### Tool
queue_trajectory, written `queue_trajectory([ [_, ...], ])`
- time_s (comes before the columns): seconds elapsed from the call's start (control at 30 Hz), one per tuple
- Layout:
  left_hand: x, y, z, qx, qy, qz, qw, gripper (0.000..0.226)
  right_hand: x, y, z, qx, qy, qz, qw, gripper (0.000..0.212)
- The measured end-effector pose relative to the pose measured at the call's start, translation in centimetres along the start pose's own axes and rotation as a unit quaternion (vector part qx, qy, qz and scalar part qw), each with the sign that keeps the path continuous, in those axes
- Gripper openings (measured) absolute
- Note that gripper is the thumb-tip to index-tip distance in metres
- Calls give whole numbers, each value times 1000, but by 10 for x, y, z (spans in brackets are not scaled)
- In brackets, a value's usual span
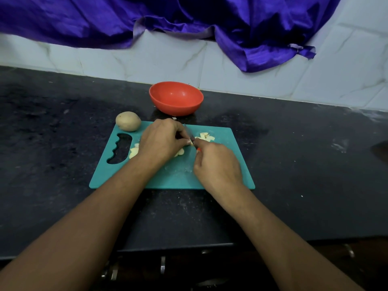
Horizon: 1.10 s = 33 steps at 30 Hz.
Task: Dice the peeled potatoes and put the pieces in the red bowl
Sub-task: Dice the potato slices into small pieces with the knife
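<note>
Small potato piece (191,142) pinched in my left hand (162,141) fingertips on the green board (231,164), my right hand (217,164) closed round the knife (192,137), blade right beside the piece, cut bits (205,136) nearby, whole potato (128,121) at board corner, red bowl (176,98) behind.

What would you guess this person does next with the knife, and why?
Probably press the knife down for another cut. The left hand pins a potato piece at its fingertips, and the right hand sets the blade beside them. Cut pieces lie on the cutting board; the red bowl looks empty.
</note>
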<state>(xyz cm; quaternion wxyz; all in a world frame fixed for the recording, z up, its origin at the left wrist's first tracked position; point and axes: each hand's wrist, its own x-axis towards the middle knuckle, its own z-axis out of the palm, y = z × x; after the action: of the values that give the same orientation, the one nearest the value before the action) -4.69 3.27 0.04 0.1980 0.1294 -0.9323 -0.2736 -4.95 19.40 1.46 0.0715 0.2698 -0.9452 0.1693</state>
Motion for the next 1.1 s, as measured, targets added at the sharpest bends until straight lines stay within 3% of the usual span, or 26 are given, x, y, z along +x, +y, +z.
queue_trajectory([
  [0.17,2,1,0,5,-11,2,1000,20,-4,-7,2,-68,4,-14,998,44],
  [0.43,0,4,-3,5,-3,12,1000,8,-9,-7,-2,-110,-15,-35,993,43],
  [0.57,-1,2,-3,0,-6,13,1000,14,-7,20,-5,90,-10,10,996,38],
  [0.73,-1,2,-4,-6,-9,15,1000,10,-1,44,-3,361,-45,76,928,25],
  [0.8,-1,1,-4,-10,-12,13,1000,10,2,48,-6,387,-37,96,916,27],
  [0.97,-1,1,-2,-21,-21,12,999,10,12,66,-18,169,38,71,982,31],
  [1.1,1,1,-2,-29,-35,8,999,17,12,60,-23,47,24,58,997,38],
])
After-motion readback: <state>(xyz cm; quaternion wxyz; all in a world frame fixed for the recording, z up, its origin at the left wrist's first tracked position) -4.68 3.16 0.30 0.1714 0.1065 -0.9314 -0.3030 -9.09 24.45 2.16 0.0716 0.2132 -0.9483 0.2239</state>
